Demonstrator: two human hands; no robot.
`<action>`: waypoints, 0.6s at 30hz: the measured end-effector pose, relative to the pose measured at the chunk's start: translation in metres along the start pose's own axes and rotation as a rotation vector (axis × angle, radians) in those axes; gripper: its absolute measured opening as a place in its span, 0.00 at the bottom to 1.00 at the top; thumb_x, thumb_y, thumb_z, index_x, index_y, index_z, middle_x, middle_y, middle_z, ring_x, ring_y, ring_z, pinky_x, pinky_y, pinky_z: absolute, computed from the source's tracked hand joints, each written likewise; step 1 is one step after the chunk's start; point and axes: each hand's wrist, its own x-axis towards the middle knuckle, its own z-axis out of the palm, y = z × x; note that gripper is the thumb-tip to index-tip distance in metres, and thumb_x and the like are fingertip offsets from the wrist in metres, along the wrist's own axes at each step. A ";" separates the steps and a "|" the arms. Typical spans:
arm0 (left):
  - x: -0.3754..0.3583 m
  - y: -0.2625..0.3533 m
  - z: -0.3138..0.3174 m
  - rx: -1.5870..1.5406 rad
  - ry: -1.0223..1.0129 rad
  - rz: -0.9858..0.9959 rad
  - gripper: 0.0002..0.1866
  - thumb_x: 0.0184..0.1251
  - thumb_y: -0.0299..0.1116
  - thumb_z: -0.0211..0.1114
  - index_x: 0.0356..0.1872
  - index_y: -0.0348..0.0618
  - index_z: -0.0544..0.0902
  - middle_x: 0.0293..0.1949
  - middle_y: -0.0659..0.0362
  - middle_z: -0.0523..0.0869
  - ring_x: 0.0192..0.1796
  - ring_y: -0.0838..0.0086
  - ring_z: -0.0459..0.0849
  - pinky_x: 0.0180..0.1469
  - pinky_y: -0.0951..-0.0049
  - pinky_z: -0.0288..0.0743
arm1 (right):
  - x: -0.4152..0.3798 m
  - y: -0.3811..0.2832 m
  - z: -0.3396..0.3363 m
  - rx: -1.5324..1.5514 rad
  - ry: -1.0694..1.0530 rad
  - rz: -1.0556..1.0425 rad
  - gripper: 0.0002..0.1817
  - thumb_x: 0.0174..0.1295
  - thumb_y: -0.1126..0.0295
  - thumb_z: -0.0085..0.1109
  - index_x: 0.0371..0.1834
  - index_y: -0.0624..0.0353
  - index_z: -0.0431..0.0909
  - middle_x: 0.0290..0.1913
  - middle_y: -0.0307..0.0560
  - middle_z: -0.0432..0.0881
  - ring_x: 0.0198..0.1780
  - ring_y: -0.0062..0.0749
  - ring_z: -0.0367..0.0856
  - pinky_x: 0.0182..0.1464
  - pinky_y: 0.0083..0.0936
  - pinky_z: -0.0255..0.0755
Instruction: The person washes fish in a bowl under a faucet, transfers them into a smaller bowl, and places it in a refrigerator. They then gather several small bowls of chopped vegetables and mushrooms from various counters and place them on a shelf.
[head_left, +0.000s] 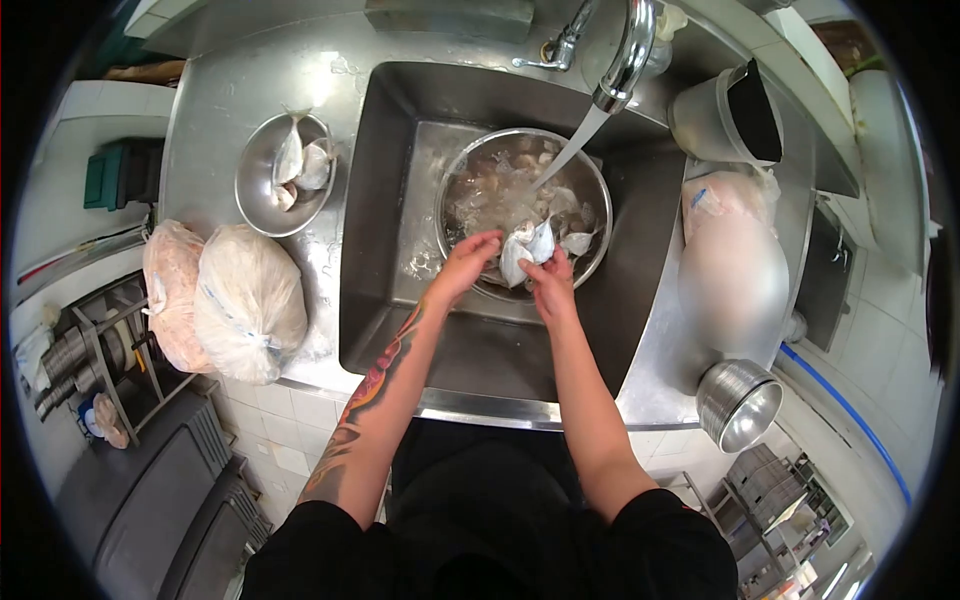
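Note:
Over a round metal bowl (447, 185) in the sink, my right hand (552, 284) grips a silvery fish (524, 252) that is opened flat. My left hand (474, 262) is just left of the fish, its fingers curled close together; whether they touch anything is too small to tell. Water from the tap (625, 65) pours into the bowl, which holds cloudy water and several more fish. On the counter at the left, a smaller metal bowl (249, 184) has a few fish in it.
Filled plastic bags (250, 300) lie on the left counter. More bags (730, 250), a grey container (712, 118) and stacked metal bowls (735, 402) stand at the right. The sink's front rim (480, 408) runs below my forearms.

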 end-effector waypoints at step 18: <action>-0.183 0.169 -0.075 0.542 0.390 0.927 0.14 0.64 0.18 0.64 0.49 0.40 0.81 0.51 0.56 0.83 0.57 0.70 0.82 0.62 0.68 0.74 | -0.065 -0.064 0.143 -0.497 -0.287 -0.193 0.21 0.66 0.76 0.63 0.61 0.66 0.72 0.52 0.48 0.84 0.51 0.27 0.83 0.54 0.25 0.78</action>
